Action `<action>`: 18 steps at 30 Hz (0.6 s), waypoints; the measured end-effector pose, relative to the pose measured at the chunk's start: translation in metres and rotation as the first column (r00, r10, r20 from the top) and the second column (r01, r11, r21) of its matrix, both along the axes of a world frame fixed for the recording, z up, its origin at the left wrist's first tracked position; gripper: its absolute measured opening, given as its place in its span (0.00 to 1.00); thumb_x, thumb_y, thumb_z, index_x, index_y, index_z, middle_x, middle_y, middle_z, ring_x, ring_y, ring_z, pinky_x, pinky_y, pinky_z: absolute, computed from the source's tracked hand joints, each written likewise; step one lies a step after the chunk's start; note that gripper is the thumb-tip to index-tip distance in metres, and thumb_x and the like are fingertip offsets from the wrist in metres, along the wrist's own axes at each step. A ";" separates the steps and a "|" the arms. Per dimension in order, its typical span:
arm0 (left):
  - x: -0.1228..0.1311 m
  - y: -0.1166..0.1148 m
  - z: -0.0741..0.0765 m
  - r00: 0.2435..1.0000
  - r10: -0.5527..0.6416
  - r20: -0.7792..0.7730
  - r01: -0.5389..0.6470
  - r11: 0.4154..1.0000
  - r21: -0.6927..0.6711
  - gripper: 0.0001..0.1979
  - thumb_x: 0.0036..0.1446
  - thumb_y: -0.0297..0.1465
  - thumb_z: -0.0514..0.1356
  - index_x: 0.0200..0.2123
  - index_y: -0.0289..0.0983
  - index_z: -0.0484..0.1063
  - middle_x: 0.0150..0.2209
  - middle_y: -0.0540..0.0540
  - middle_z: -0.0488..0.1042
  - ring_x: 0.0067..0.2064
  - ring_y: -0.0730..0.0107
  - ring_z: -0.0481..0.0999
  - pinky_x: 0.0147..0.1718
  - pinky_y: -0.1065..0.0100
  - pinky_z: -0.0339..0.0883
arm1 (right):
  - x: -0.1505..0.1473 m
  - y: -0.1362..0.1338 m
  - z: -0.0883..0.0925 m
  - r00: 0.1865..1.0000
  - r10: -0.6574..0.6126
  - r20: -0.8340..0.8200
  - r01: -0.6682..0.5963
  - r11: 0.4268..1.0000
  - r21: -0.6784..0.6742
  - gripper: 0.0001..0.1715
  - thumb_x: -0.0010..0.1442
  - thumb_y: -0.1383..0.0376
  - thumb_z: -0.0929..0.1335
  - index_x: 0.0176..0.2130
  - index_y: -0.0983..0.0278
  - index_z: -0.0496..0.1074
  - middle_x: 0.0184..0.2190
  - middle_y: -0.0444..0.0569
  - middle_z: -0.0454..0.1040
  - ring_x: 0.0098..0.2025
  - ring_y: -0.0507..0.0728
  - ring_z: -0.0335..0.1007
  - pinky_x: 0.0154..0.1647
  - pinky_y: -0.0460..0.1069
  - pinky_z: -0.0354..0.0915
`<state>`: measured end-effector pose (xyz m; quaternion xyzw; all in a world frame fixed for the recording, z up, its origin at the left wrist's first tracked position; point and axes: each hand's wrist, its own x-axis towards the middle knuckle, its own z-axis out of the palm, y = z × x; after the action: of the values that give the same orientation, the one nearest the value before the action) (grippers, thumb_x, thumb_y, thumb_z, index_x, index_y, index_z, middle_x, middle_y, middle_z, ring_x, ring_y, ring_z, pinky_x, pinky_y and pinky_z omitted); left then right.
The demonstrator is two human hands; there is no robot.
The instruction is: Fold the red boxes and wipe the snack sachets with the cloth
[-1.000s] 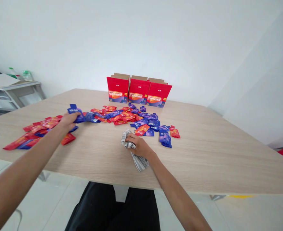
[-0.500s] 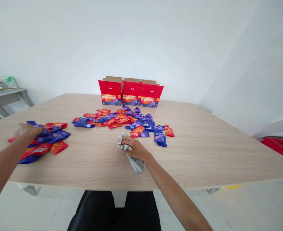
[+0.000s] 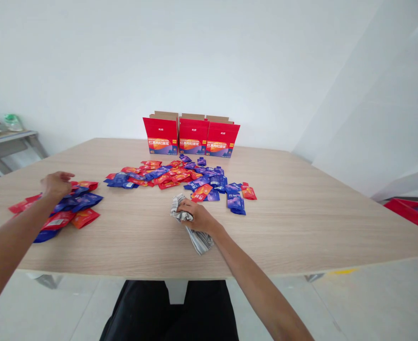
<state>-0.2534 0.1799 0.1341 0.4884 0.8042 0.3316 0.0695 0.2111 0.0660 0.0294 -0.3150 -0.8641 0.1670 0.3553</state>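
Observation:
My left hand (image 3: 57,183) is just above the back edge of a pile of red and blue sachets (image 3: 70,203) at the left; its fingers are apart and no sachet shows in them. Near the table's middle, my right hand (image 3: 196,218) grips a crumpled striped cloth (image 3: 200,240), part of which hangs toward the front edge. Beyond the cloth a wider spread of red and blue sachets (image 3: 169,175) lies flat, with a few blue ones and a red one (image 3: 249,191) at its right end.
Three open red boxes (image 3: 191,137) stand side by side at the back of the wooden table (image 3: 301,213), near the wall. A side table (image 3: 8,137) with green-and-clear items is at the far left. A red box (image 3: 413,215) shows at the right edge.
My left hand has lifted off the left pile and moved right and away from me, letting go of the blue sachets. The right hand stays on the cloth.

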 end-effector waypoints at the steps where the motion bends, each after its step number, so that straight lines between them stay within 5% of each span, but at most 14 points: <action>1: 0.012 0.004 -0.002 0.998 -0.055 -0.007 0.055 0.998 0.005 0.18 0.49 0.22 0.54 0.44 0.37 0.72 0.35 0.54 0.80 0.54 0.61 0.78 0.62 0.57 0.67 | 0.000 0.000 0.000 1.000 0.000 -0.003 0.000 1.000 0.001 0.20 0.58 0.72 0.74 0.50 0.59 0.78 0.50 0.51 0.77 0.52 0.59 0.77 0.53 0.52 0.72; 4: 0.060 0.018 -0.013 0.964 -0.266 -0.014 0.266 0.964 0.004 0.14 0.50 0.22 0.55 0.40 0.33 0.73 0.36 0.49 0.82 0.47 0.66 0.80 0.54 0.66 0.72 | 0.000 0.002 -0.002 1.000 -0.006 -0.009 0.006 1.000 0.004 0.20 0.57 0.72 0.74 0.49 0.59 0.78 0.50 0.51 0.77 0.52 0.59 0.77 0.53 0.51 0.72; 7: 0.120 0.033 -0.028 0.881 -0.472 -0.043 0.471 0.882 -0.026 0.11 0.50 0.22 0.57 0.37 0.33 0.76 0.39 0.42 0.83 0.44 0.62 0.81 0.51 0.65 0.74 | 0.000 0.003 -0.003 1.000 -0.017 -0.006 0.017 1.000 0.010 0.19 0.57 0.72 0.74 0.48 0.59 0.78 0.51 0.51 0.77 0.51 0.59 0.77 0.53 0.52 0.72; 10: 0.179 0.044 -0.045 0.778 -0.618 -0.117 0.617 0.785 -0.044 0.12 0.53 0.23 0.58 0.39 0.36 0.79 0.49 0.39 0.83 0.53 0.57 0.79 0.59 0.59 0.69 | 0.002 0.005 -0.005 1.000 -0.028 -0.009 0.028 0.999 0.015 0.19 0.57 0.72 0.74 0.48 0.59 0.77 0.51 0.51 0.77 0.51 0.59 0.77 0.53 0.52 0.72; 13: 0.227 0.050 -0.064 0.716 -0.670 -0.197 0.669 0.739 -0.081 0.18 0.56 0.26 0.59 0.50 0.37 0.78 0.61 0.35 0.76 0.65 0.48 0.70 0.66 0.52 0.61 | 0.004 0.007 -0.007 0.999 -0.034 -0.014 0.034 0.999 0.015 0.19 0.57 0.72 0.74 0.48 0.58 0.77 0.51 0.51 0.77 0.52 0.59 0.77 0.54 0.52 0.72; 18: 0.266 0.050 -0.086 0.712 -0.651 -0.262 0.616 0.759 -0.213 0.27 0.63 0.34 0.58 0.63 0.31 0.69 0.65 0.24 0.68 0.67 0.34 0.64 0.63 0.43 0.61 | 0.008 0.008 -0.008 0.999 -0.047 -0.019 0.047 0.999 0.013 0.19 0.57 0.73 0.73 0.49 0.60 0.77 0.51 0.51 0.77 0.53 0.59 0.76 0.55 0.52 0.72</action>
<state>0.0126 0.2294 0.0484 0.7767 0.6049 0.1590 0.0745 0.2188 0.0745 0.0215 -0.3313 -0.8541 0.1556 0.3694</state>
